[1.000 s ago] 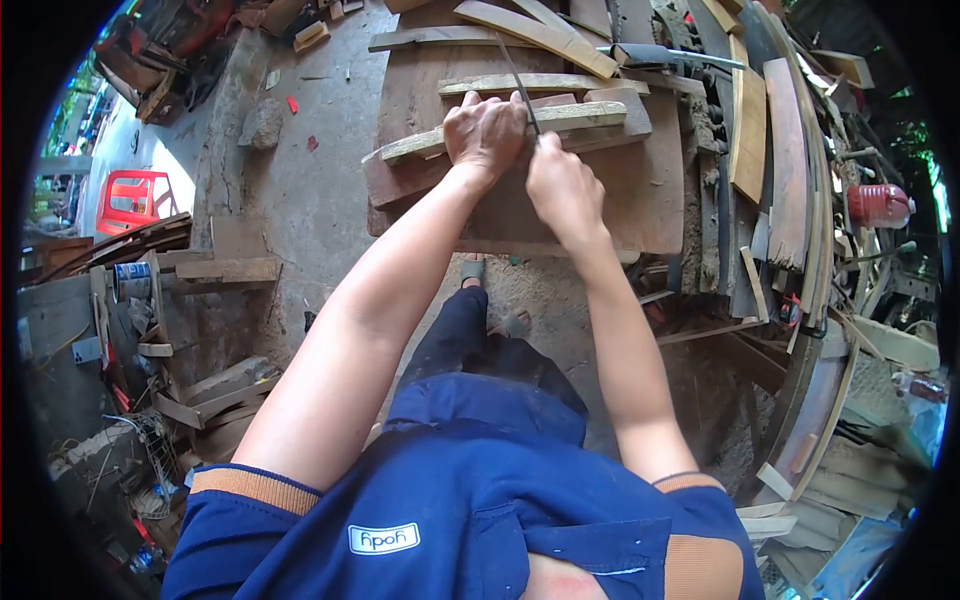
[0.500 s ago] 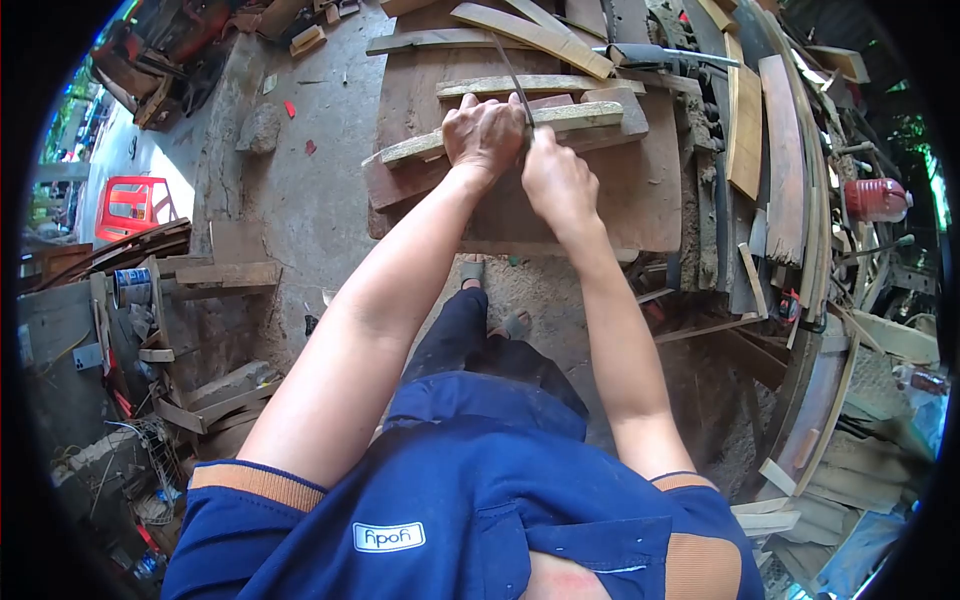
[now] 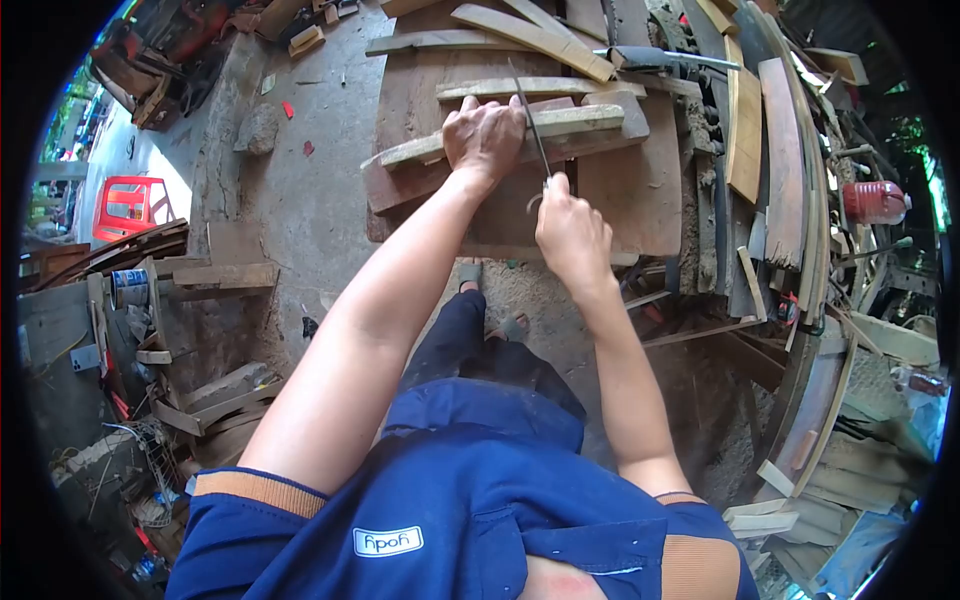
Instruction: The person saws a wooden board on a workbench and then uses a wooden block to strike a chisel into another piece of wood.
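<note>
My right hand (image 3: 573, 232) is wrapped around the handle of a handsaw. The thin dark saw blade (image 3: 532, 115) points away from me and lies across a pale wooden strip (image 3: 585, 119). Just left of the blade, my left hand (image 3: 484, 135) grips that strip from above, its fingers curled over the far edge. Under the strip are darker wood blocks (image 3: 632, 122), resting on a brown wooden bench (image 3: 632, 205). Another rough strip (image 3: 560, 85) lies just beyond. The spot where blade meets wood is partly hidden by my left hand.
Several boards (image 3: 535, 40) lie at the bench's far end, near a dark-handled tool (image 3: 640, 58). Long planks (image 3: 785, 160) are stacked on the right beside a red plastic bottle (image 3: 876, 202). On the left stand a red plastic chair (image 3: 132, 205) and scrap wood (image 3: 228, 275).
My right hand has pulled the saw back toward me and slightly right, so more of the blade shows on the near side. My left hand stays on the strip.
</note>
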Demonstrator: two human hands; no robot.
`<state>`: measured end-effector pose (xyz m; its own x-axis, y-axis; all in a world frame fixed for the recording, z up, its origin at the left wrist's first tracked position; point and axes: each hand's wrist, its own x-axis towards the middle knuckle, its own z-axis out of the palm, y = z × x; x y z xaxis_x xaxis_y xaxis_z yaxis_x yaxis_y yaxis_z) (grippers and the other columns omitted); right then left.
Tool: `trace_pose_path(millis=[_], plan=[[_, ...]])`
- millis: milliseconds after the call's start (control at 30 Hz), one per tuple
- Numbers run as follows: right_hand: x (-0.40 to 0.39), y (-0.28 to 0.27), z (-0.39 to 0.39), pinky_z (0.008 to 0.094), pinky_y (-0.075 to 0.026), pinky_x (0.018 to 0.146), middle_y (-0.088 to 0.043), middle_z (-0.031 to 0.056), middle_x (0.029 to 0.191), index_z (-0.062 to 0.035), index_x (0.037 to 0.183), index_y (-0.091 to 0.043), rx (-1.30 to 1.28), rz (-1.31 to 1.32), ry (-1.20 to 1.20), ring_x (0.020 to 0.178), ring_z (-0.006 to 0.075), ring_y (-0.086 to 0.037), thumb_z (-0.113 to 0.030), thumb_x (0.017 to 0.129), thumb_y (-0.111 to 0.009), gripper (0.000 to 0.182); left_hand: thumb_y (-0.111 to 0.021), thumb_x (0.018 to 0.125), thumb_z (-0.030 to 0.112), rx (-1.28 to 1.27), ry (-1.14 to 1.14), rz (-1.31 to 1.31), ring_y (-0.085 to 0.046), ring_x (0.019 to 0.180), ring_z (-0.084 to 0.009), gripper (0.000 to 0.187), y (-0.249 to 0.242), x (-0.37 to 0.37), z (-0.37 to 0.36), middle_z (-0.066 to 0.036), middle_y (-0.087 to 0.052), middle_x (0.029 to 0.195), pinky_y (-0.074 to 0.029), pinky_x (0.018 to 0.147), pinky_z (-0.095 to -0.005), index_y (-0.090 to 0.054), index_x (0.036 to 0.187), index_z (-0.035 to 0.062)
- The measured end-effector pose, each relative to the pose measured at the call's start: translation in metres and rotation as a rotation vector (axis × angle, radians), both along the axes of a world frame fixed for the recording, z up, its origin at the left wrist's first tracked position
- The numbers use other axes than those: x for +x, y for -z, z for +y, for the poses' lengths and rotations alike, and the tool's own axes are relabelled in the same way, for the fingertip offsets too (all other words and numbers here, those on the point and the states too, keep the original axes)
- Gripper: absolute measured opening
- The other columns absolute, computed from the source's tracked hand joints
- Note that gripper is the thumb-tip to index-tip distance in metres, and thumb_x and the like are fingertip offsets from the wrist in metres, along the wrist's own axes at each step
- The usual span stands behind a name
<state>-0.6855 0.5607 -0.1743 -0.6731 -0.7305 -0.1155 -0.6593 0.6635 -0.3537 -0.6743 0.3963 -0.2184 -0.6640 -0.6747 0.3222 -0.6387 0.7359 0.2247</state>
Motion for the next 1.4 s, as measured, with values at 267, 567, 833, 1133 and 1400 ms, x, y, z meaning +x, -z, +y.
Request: trace_pose_path(millis=[267, 567, 833, 1133, 1400], plan=[[-0.015, 0.01, -0.025, 0.0525, -0.056, 0.07, -0.069, 0.0254, 0.079, -0.0023, 0.103, -0.054, -0.092, 0.021, 0.016, 0.078, 0.0409, -0.07, -0.017, 0.093, -0.045, 0.02, -0.041, 0.097, 0.04, -0.008, 0.004, -0.019, -0.068, 0.085, -0.0312, 0.053, -0.001, 0.001, 0.003, -0.014, -0.071, 0.076, -0.053, 0.074, -0.0429, -0.072, 0.068, 0.0091], [-0.031, 0.017, -0.052, 0.0532, -0.055, 0.074, -0.069, 0.027, 0.085, -0.0036, 0.102, -0.054, -0.092, 0.009, 0.02, 0.084, 0.0422, -0.069, -0.017, 0.095, -0.043, 0.019, -0.039, 0.098, 0.04, 0.097, -0.042, -0.083, -0.067, 0.086, -0.0317, 0.055, -0.009, -0.001, 0.006, -0.014, -0.071, 0.076, -0.053, 0.074, -0.0449, -0.072, 0.069, 0.007], [-0.025, 0.01, -0.038, 0.05, -0.057, 0.071, -0.07, 0.0242, 0.082, -0.0023, 0.1, -0.055, -0.066, 0.029, 0.0, 0.081, 0.0397, -0.071, -0.014, 0.094, -0.043, 0.018, -0.04, 0.098, 0.039, 0.086, -0.024, -0.007, -0.067, 0.084, -0.0305, 0.053, -0.006, 0.002, 0.005, -0.015, -0.071, 0.076, -0.052, 0.074, -0.0442, -0.072, 0.069, 0.0077], [-0.009, 0.007, -0.018, 0.0521, -0.056, 0.073, -0.07, 0.0256, 0.083, -0.0023, 0.102, -0.055, -0.026, -0.004, 0.005, 0.082, 0.0414, -0.07, -0.015, 0.093, -0.043, 0.019, -0.045, 0.096, 0.037, -0.009, 0.002, 0.026, -0.066, 0.083, -0.0279, 0.051, 0.001, 0.004, 0.006, -0.009, -0.07, 0.07, -0.051, 0.072, -0.0415, -0.072, 0.064, 0.008], [-0.031, 0.004, -0.055, 0.0533, -0.054, 0.078, -0.069, 0.0283, 0.091, -0.0013, 0.102, -0.056, -0.041, -0.018, 0.027, 0.089, 0.0429, -0.068, -0.019, 0.095, -0.041, 0.024, -0.045, 0.096, 0.039, -0.025, -0.016, 0.007, -0.068, 0.082, -0.0281, 0.052, 0.003, -0.003, 0.002, -0.011, -0.071, 0.073, -0.053, 0.071, -0.0434, -0.072, 0.064, 0.0078]])
